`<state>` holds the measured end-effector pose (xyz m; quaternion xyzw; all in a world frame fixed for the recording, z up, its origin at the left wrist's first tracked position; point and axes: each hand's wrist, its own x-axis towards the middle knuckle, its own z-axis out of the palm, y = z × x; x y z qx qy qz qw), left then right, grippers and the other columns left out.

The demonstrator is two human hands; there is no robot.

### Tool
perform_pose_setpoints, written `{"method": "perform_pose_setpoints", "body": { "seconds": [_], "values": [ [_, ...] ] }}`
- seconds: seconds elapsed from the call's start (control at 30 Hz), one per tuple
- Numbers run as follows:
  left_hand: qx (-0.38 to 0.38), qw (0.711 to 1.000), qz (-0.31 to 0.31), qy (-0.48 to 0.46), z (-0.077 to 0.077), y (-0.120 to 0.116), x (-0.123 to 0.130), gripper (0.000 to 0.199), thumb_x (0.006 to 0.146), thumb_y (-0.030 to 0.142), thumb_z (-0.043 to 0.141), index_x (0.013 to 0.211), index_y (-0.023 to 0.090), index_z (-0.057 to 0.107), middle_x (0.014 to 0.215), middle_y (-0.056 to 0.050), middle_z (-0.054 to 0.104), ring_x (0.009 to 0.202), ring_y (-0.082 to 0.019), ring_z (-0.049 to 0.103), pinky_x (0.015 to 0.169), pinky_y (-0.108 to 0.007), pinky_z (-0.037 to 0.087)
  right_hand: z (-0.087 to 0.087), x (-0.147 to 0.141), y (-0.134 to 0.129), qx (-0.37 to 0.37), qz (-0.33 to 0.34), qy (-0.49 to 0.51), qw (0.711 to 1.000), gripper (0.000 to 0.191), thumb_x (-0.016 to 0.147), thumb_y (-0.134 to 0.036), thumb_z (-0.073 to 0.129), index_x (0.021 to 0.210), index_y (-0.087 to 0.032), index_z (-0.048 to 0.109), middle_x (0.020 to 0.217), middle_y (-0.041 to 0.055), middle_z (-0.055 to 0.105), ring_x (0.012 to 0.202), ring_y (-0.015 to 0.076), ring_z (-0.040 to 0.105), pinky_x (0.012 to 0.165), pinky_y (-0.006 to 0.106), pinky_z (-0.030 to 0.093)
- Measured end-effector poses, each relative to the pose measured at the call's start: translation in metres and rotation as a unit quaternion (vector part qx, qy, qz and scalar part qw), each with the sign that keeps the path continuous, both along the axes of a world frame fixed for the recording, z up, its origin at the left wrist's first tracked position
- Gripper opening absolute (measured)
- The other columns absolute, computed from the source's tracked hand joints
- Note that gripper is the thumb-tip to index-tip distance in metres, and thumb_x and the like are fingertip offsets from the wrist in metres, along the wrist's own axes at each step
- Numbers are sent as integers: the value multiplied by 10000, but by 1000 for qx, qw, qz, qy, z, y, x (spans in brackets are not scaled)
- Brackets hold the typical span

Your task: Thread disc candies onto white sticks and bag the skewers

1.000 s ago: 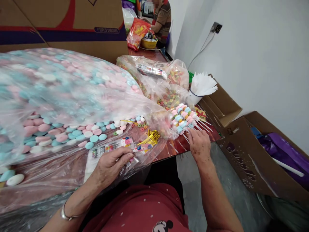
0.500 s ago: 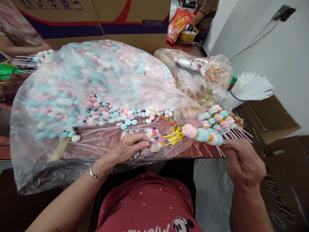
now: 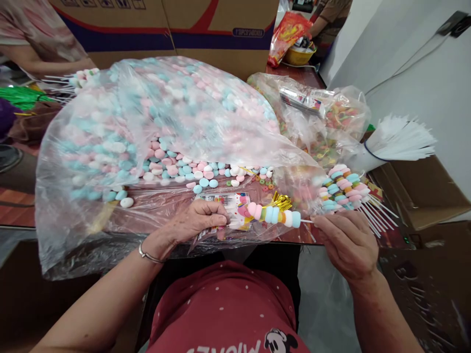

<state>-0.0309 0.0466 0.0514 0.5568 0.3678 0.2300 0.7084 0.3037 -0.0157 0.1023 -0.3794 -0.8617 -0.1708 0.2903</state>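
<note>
My right hand (image 3: pixel 348 245) grips the white stick of a candy skewer (image 3: pixel 274 215), threaded with pink, blue, white and orange pieces. The skewer lies nearly level and points left. Pinched between thumb and fingers of my left hand (image 3: pixel 202 219) is the edge of a small clear printed bag (image 3: pixel 235 220). The skewer's pink tip meets the printed bag; I cannot tell whether it is inside. Gold twist ties (image 3: pixel 281 201) lie just behind the skewer. Beyond my right hand, several finished skewers (image 3: pixel 342 186) are piled up.
A large clear sack (image 3: pixel 165 113) of pink, blue and white candies covers much of the table. Behind it stands a cardboard box (image 3: pixel 221 54). White sticks (image 3: pixel 405 137) fill a holder at right, near a bag of ring candies (image 3: pixel 331 142). Another person's arm (image 3: pixel 47 63) shows at far left.
My right hand has brought the skewer leftward, so its tip now meets the printed bag by my left hand. My left hand keeps its pinch. The whole view has shifted slightly.
</note>
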Motion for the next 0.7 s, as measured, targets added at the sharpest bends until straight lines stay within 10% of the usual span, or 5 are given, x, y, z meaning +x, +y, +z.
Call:
{"method": "perform_pose_setpoints", "body": {
  "seconds": [0.7],
  "values": [
    [137, 961, -211, 112, 21, 20, 6, 239, 892, 364, 599, 826, 147, 672, 671, 23, 573, 601, -96, 477, 544, -192, 360, -11, -23, 12, -116, -14, 25, 993, 171, 938, -140, 495, 958, -235, 635, 771, -4, 689, 728, 156, 597, 955, 365, 409]
  ]
}}
